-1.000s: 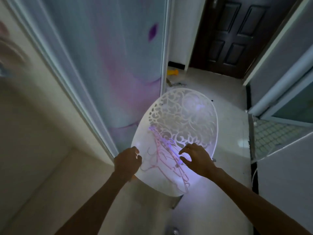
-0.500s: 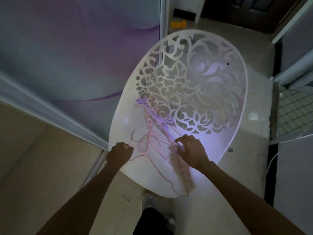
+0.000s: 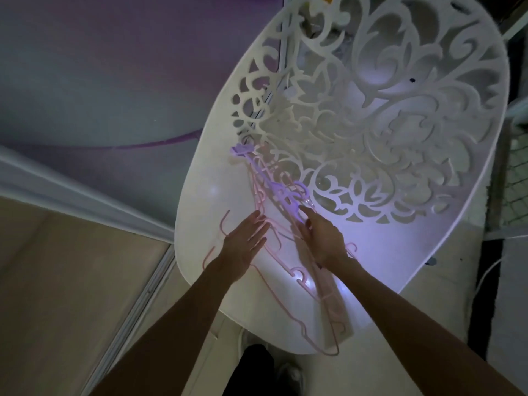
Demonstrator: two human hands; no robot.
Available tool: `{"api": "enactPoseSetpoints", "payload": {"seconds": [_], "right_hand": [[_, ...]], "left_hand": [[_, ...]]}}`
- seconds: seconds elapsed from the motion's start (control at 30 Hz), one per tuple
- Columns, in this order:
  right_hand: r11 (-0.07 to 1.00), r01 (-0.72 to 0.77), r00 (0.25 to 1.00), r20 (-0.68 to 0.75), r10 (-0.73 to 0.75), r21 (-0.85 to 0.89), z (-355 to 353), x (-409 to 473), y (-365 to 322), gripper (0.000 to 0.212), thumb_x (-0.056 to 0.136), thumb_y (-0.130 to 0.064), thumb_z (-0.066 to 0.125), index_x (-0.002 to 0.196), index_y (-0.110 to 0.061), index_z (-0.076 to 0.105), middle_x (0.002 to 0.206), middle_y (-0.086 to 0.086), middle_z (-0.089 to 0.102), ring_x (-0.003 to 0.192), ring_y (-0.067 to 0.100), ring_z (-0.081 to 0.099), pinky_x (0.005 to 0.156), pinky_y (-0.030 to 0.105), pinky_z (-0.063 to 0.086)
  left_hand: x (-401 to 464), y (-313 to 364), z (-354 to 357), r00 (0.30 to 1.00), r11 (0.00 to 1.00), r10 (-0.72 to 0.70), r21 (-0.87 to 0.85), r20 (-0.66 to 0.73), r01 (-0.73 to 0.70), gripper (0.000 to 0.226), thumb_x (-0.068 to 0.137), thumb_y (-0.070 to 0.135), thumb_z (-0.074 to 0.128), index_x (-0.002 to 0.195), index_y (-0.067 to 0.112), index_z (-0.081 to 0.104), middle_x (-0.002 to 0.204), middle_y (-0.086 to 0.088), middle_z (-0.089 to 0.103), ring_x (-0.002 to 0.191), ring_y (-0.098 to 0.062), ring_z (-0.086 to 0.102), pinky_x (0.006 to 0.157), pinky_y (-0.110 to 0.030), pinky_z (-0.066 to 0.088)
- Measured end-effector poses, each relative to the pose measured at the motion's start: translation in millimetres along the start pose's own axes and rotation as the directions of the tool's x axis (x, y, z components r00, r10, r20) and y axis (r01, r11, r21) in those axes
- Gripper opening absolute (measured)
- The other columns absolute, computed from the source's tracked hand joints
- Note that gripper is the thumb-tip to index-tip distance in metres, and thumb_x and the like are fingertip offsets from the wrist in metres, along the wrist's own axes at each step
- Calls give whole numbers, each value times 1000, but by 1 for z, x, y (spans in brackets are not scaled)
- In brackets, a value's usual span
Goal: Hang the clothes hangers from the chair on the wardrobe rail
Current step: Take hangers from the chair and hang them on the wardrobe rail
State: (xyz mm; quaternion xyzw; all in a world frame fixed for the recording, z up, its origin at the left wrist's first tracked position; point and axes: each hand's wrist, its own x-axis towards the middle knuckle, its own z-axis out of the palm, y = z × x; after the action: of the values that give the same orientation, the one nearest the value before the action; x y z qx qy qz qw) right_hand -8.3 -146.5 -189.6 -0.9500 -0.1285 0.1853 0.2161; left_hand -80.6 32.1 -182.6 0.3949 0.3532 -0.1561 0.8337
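A white chair (image 3: pixel 200 224) with a cut-out floral back fills the view. On its seat lies a loose pile of thin pink hangers (image 3: pixel 328 310), with a purple hanger (image 3: pixel 274 184) among them. My left hand (image 3: pixel 245 241) lies flat and open on the pink hangers at the seat's left side. My right hand (image 3: pixel 323 238) rests on the pile just right of it, fingertips touching the purple hanger. Neither hand has closed around a hanger. The wardrobe rail is out of view.
A sliding wardrobe door (image 3: pixel 100 81) with a purple-and-grey pattern stands to the left behind the chair. Its pale frame and floor track (image 3: pixel 137 295) run diagonally at lower left. My leg and shoe (image 3: pixel 257 367) show below the chair. A mesh panel (image 3: pixel 517 178) is at the right edge.
The view has dropped and moved closer to the chair. My left hand has opened from a fist and moved onto the hangers; my right hand has stayed on the pile.
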Motion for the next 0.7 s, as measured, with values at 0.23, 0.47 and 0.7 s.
{"api": "enactPoseSetpoints", "payload": {"seconds": [0.23, 0.47, 0.7], "right_hand": [[995, -6, 998, -69, 12, 98, -5, -10, -3, 40, 101, -27, 30, 140, -23, 40, 108, 11, 66, 100, 30, 61, 78, 34, 45], [810, -134, 990, 38, 137, 571, -38, -9, 3, 27, 101, -16, 36, 85, -13, 58, 72, 1, 56, 64, 14, 49, 68, 29, 39], [653, -216, 956, 292, -8, 726, -92, -13, 25, 30, 101, -19, 36, 121, -16, 59, 64, 1, 38, 51, 9, 37, 54, 15, 37]], "left_hand": [[-6, 14, 22, 992, 951, 127, 284, -2, -122, 29, 88, 23, 58, 117, 20, 59, 109, 5, 66, 83, 5, 68, 79, -14, 54], [-16, 42, 29, 941, 924, 285, 313, -182, -219, 32, 88, 0, 57, 119, -5, 59, 62, 8, 72, 46, 1, 60, 43, -9, 42], [-31, 54, 49, 977, 970, 161, 203, -138, -131, 33, 94, 8, 51, 125, -2, 53, 120, -14, 61, 84, -17, 65, 84, -27, 49]]}}
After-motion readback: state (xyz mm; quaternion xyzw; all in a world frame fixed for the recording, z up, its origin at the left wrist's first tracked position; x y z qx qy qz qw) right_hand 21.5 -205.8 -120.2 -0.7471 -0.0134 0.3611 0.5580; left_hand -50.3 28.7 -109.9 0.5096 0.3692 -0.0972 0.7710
